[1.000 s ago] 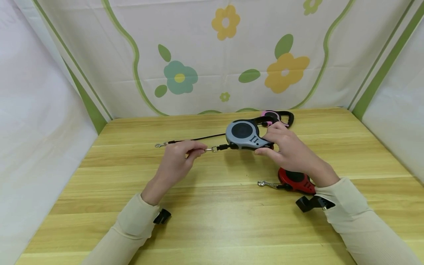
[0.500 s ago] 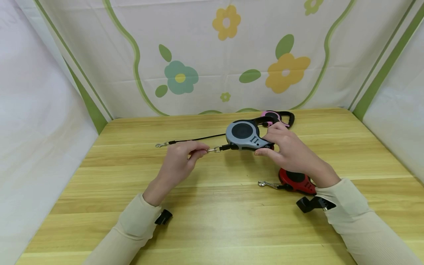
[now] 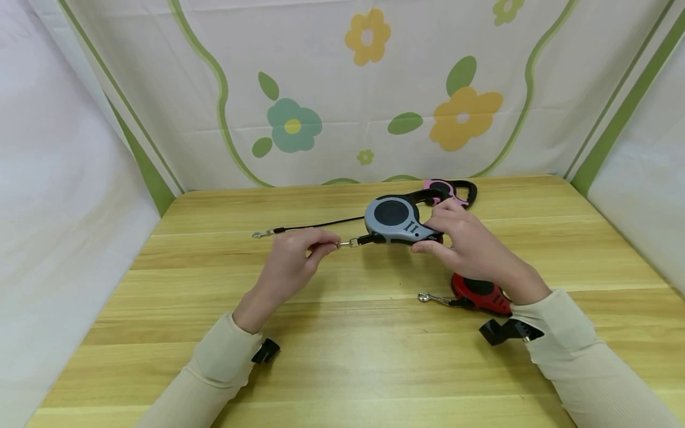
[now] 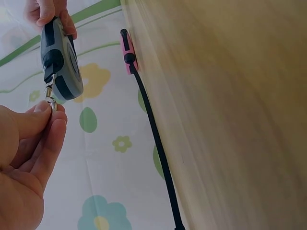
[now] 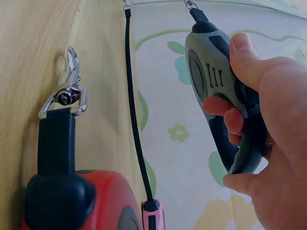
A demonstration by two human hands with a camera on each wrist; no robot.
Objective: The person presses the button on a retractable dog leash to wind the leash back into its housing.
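A floral cloth backdrop (image 3: 374, 89) with green stripes and yellow and teal flowers stands behind and around a light wooden table (image 3: 342, 356) that fills the lower part of the head view.

Two arms in cream sleeves (image 3: 219, 368) reach in from the near edge of the table. The right hand (image 3: 471, 244) is raised above the middle of the table and grasps the handle of a grey retractable leash (image 3: 396, 219), with the fingers curled through the black handle loop and the thumb lying on top of the casing. The casing is grey with a dark round centre and is held clear of the wood.

The left hand (image 3: 291, 264) is just to the left of the casing, and its thumb and forefinger pinch the small metal clip (image 3: 349, 242) at the end of the short black strap that comes out of the grey leash's nose.

A red retractable leash (image 3: 478, 294) lies flat on the table beneath the right wrist, its metal clasp (image 3: 428, 297) pointing left. A pink retractable leash (image 3: 449, 190) lies at the far edge behind the right hand. Its thin black cord (image 3: 316, 226) is drawn out to the left across the table and ends in a small clasp (image 3: 259, 234).
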